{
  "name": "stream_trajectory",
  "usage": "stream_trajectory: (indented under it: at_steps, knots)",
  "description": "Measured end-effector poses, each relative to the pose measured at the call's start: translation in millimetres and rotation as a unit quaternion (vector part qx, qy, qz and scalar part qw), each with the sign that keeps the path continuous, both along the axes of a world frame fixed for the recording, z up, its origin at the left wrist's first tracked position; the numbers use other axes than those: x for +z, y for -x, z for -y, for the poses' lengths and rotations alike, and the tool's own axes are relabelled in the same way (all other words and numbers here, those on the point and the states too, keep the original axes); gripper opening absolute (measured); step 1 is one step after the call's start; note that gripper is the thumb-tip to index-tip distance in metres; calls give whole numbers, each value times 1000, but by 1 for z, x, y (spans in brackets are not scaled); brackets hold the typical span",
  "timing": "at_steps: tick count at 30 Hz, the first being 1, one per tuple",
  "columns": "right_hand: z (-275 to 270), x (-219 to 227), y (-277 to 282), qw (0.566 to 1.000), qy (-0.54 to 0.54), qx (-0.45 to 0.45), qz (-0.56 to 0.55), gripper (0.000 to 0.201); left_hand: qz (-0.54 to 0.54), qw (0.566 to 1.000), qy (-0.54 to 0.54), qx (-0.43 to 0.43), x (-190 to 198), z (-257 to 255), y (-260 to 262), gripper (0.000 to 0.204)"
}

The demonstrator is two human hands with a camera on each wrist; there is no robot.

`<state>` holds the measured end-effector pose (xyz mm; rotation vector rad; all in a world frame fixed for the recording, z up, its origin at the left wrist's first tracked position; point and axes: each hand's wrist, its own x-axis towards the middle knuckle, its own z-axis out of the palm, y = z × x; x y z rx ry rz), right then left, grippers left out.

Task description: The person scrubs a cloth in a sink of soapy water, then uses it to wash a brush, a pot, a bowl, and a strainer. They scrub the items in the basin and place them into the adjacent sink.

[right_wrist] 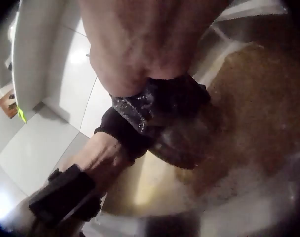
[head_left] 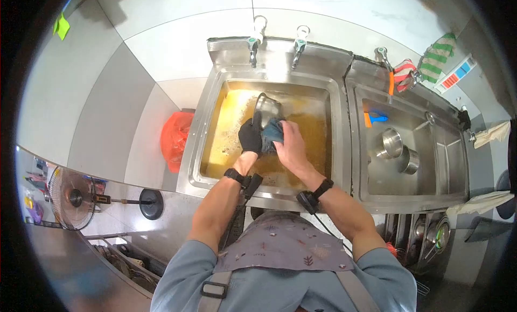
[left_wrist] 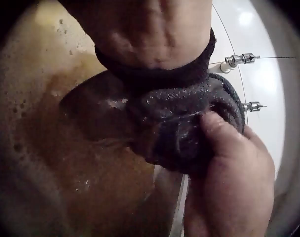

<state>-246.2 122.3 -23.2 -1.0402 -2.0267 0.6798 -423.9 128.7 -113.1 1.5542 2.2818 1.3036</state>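
Over the left sink basin, my left hand (head_left: 249, 137), in a black glove, grips a round metal bowl (head_left: 267, 108) by its near side. The bowl is tilted above the brownish water. A wet dark blue-green cloth (head_left: 273, 131) is bunched in my bare right hand (head_left: 291, 148), pressed to the bowl close to the glove. In the left wrist view the right thumb lies over the cloth (left_wrist: 179, 140). From the right wrist the bowl (right_wrist: 182, 150) shows dark beneath the cloth, and most of the right fingers are hidden.
Murky, foamy water (head_left: 226, 134) fills the left basin (head_left: 336, 134). The right basin (head_left: 355, 150) holds metal pots (head_left: 410, 162) and a blue-and-orange tool (head_left: 377, 118). Taps (head_left: 253, 48) stand along the back. A red plastic bag (head_left: 175, 139) sits left of the sink.
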Motion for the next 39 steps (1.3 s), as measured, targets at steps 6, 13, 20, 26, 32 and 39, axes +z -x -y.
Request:
stream_trajectory:
  at_steps: [6, 13, 20, 26, 32, 39]
  knots:
    - [-37, 31, 7, 984, -160, 73, 26, 55, -98, 991, -70, -53, 7, 13, 0, 17]
    - [-131, 19, 6, 987, 0, 156, 35, 41, 15, 988, 56, -143, 53, 31, 9, 32]
    - [-149, -37, -8, 904, 411, -6, -119, 34, 335, 936, 43, -103, 69, 35, 26, 51]
    - [-119, -95, -9, 771, 608, -137, -132, 46, 218, 973, -20, -67, 45, 23, 32, 56]
    - [-66, -60, 4, 855, 505, -116, -11, 57, 61, 997, -25, -39, 10, 16, 22, 31]
    - [-29, -20, 14, 965, 180, -56, 181, 59, 302, 952, 6, -39, 36, 19, 8, 56]
